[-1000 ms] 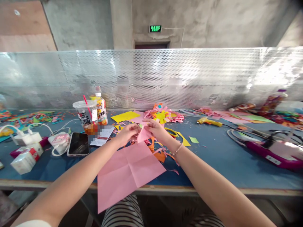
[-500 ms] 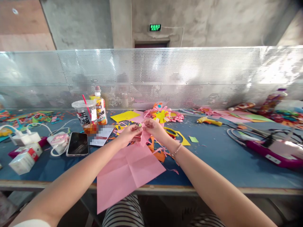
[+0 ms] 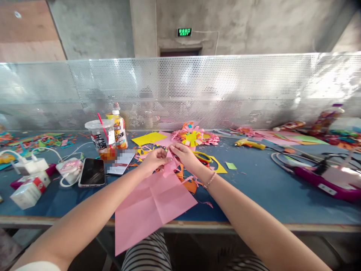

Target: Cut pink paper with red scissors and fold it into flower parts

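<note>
Over table, hands pinch pink paper

Small pink paper piece, folded, pinched above table

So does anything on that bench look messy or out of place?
The big pink sheet hangs over the table's front edge. Cut paper scraps litter the blue top beside both hands, which pinch a small pink piece.

The phone lay left of the creased sheet; the cup stood behind it, the bottle right of the cup.
</note>
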`<state>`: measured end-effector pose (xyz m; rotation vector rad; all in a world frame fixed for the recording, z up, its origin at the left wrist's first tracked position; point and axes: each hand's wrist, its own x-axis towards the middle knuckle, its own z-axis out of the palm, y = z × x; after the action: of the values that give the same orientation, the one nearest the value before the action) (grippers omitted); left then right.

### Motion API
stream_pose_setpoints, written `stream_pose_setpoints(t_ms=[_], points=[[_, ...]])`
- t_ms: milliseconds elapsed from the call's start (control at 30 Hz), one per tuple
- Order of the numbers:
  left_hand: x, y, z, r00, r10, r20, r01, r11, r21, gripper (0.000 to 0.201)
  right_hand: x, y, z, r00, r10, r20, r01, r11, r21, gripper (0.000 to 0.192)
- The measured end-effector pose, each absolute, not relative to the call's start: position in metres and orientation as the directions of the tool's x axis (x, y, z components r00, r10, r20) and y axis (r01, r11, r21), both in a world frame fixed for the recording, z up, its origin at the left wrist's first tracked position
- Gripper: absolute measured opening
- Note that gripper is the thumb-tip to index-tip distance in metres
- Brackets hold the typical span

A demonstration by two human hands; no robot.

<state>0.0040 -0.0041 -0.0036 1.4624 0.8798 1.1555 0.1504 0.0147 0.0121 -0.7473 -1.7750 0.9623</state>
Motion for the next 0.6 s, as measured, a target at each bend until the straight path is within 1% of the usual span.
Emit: stream_pose_setpoints(t_ms=[33,133,267,467,600], points=[[0.0040,-0.0039,-0.0038,0.264,0.941,0.213,-0.048,-0.207,0.977,0.034,0.1502,0.0133,0.0131,-0.361,0.819,0.446,0.073,0.502,-0.862,0.018],[0.0046,-0.0040,-0.0043,0.244,0.942,0.229,-0.053,-0.223,0.973,0.033,0.1482,0.0112,0.0142,-0.354,0.819,0.451,0.063,0.503,-0.862,0.014],[0.0059,-0.0053,-0.0039,0.263,0.932,0.249,-0.047,-0.245,0.968,0.029,0.1458,0.0118,0.0123,-0.334,0.832,0.443,0.047,0.484,-0.874,0.015],[0.0064,-0.0075,-0.0026,0.238,0.944,0.229,-0.045,-0.224,0.973,0.025,0.1466,0.0144,0.0091,-0.319,0.841,0.438,-0.023,0.455,-0.890,0.016],[0.0064,-0.0083,-0.0013,0.232,0.943,0.240,-0.031,-0.239,0.971,0.024,0.1466,0.0136,0.0097,-0.329,0.846,0.419,-0.071,0.420,-0.905,0.016]])
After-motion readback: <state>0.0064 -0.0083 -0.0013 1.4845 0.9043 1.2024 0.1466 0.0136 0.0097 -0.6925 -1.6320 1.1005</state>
